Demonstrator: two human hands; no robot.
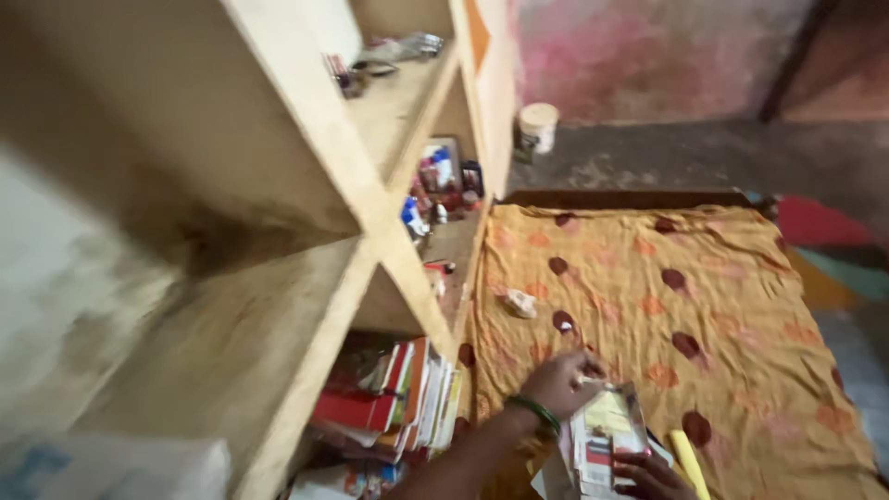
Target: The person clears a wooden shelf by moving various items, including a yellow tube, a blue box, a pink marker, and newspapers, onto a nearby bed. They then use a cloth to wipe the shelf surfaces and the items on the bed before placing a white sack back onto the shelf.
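Note:
My left hand [561,382], with a green bangle on the wrist, pinches the top edge of a clear plastic packet [607,433] that holds printed cards or papers. My right hand [651,475] grips the lower edge of the same packet, only its fingers showing at the bottom of the frame. The packet hovers over an orange bedsheet [732,306] with dark red spots. A yellow stick-like thing [689,463] lies beside my right hand. A small crumpled white scrap [519,303] rests on the sheet farther off.
A pale wooden shelf unit [361,194] fills the left side. Its bottom compartment holds stacked books [398,403]; small bottles and jars [435,190] crowd a middle shelf. A white tub [537,126] stands on the dark floor by a pink stained wall.

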